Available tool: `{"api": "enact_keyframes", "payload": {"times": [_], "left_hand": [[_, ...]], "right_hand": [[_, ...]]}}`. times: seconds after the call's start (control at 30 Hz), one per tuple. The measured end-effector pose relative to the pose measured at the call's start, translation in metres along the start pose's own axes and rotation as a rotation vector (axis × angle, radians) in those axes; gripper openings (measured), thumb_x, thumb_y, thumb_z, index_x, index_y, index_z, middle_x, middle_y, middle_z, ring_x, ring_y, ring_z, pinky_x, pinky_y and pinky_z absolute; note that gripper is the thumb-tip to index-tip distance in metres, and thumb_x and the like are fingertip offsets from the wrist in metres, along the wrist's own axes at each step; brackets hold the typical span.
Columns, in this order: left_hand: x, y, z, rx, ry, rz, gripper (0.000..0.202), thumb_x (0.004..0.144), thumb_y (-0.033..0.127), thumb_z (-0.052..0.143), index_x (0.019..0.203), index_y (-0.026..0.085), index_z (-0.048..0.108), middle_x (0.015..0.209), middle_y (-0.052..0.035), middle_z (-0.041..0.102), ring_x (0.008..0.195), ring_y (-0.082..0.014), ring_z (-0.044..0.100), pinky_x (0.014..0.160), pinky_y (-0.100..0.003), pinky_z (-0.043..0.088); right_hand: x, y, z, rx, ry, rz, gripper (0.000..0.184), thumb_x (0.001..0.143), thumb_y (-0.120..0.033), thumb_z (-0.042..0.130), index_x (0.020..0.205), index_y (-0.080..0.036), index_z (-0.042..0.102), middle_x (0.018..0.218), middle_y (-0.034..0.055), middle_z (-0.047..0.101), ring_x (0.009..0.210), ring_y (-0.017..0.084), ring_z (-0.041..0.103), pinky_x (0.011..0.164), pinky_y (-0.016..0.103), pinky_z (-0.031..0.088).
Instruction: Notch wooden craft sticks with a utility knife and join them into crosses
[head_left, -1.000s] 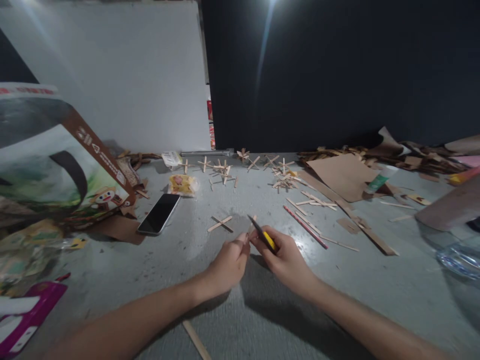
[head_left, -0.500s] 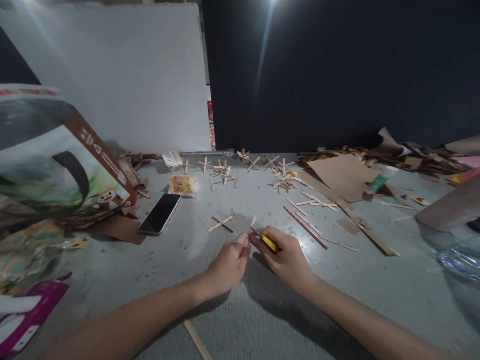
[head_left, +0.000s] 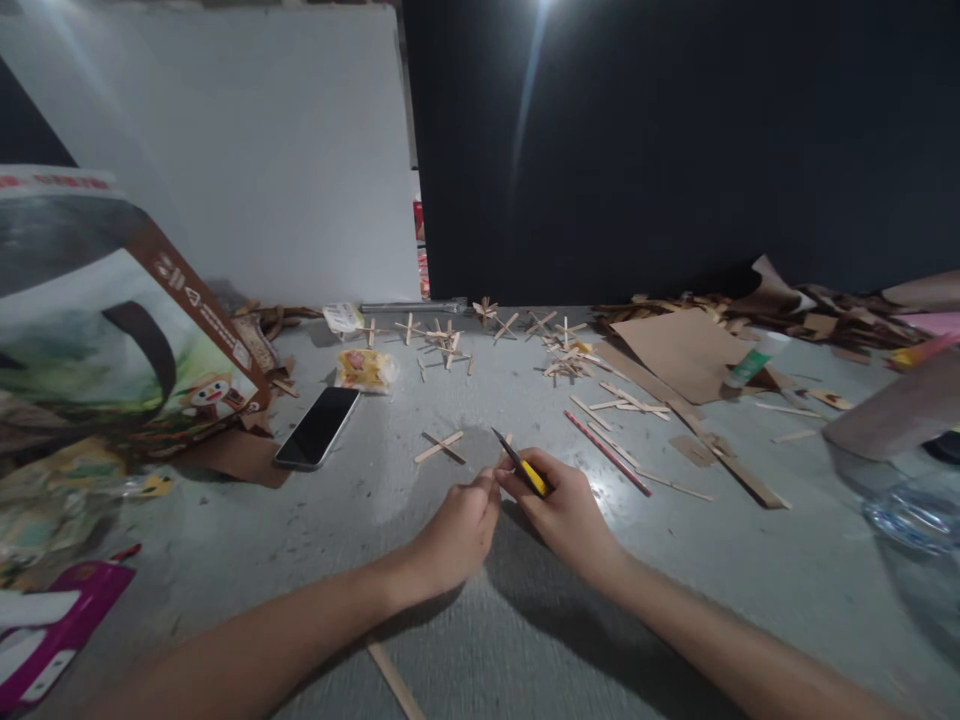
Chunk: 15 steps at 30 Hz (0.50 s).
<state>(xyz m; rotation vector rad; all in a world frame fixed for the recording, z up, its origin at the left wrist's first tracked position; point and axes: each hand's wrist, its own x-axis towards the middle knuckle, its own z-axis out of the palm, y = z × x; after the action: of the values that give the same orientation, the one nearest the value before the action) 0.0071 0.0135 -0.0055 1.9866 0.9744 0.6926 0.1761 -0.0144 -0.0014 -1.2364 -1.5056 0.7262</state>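
My right hand (head_left: 564,512) is closed around a yellow-and-black utility knife (head_left: 523,465), its dark blade pointing up and to the left. My left hand (head_left: 457,528) is curled into a pinch right beside it, fingertips touching a small wooden stick (head_left: 505,445) that pokes out between the two hands. A crossed pair of wooden sticks (head_left: 441,447) lies on the grey table (head_left: 420,600) just beyond my left hand.
A black phone (head_left: 318,427) lies left of centre, beside a printed cardboard box (head_left: 112,320). More stick crosses (head_left: 442,340), a red pencil (head_left: 607,452), brown cardboard sheets (head_left: 682,350), a glue tube (head_left: 750,365) and a yellow packet (head_left: 364,369) are scattered at the back. One loose stick (head_left: 394,680) lies near me.
The knife's blade tip dipped down toward the stick half a second ago and now points up-left again. Both hands have stayed in nearly the same place.
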Motion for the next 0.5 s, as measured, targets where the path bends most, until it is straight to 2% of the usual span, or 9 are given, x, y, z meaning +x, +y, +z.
{"api": "enact_keyframes", "payload": {"times": [0.13, 0.23, 0.37, 0.5], "left_hand": [[-0.0006, -0.0062, 0.0025, 0.059, 0.016, -0.024, 0.031, 0.110, 0.031, 0.040, 0.107, 0.018, 0.068, 0.082, -0.0086, 0.074, 0.075, -0.0234, 0.071, 0.072, -0.033, 0.053], [-0.0008, -0.0078, 0.0040, 0.098, 0.015, -0.039, 0.029, 0.109, 0.031, 0.040, 0.107, 0.019, 0.066, 0.083, -0.0100, 0.074, 0.076, -0.0248, 0.072, 0.073, -0.034, 0.053], [-0.0004, -0.0058, 0.0049, 0.125, 0.010, -0.049, 0.030, 0.109, 0.031, 0.037, 0.106, 0.019, 0.064, 0.089, -0.0129, 0.075, 0.084, -0.0275, 0.075, 0.076, -0.037, 0.053], [-0.0006, -0.0016, 0.0036, 0.129, -0.009, -0.061, 0.029, 0.109, 0.031, 0.036, 0.105, 0.019, 0.062, 0.089, -0.0135, 0.075, 0.081, -0.0272, 0.075, 0.074, -0.037, 0.052]], "right_hand": [[0.0006, -0.0014, 0.0015, -0.018, 0.002, -0.007, 0.025, 0.098, -0.043, 0.062, 0.089, -0.021, 0.069, 0.076, 0.0035, 0.074, 0.068, 0.020, 0.066, 0.064, 0.028, 0.052], [-0.0008, -0.0010, 0.0024, -0.059, 0.003, -0.012, 0.024, 0.099, -0.043, 0.061, 0.092, -0.022, 0.068, 0.078, 0.0048, 0.075, 0.069, 0.020, 0.067, 0.064, 0.028, 0.052], [-0.0022, -0.0001, 0.0033, -0.067, -0.011, -0.003, 0.024, 0.100, -0.043, 0.059, 0.095, -0.022, 0.067, 0.081, 0.0062, 0.075, 0.070, 0.022, 0.068, 0.066, 0.029, 0.052], [-0.0025, -0.0006, 0.0033, -0.063, -0.021, -0.011, 0.022, 0.102, -0.042, 0.056, 0.092, -0.023, 0.063, 0.078, 0.0052, 0.072, 0.069, 0.021, 0.066, 0.065, 0.029, 0.051]]}}
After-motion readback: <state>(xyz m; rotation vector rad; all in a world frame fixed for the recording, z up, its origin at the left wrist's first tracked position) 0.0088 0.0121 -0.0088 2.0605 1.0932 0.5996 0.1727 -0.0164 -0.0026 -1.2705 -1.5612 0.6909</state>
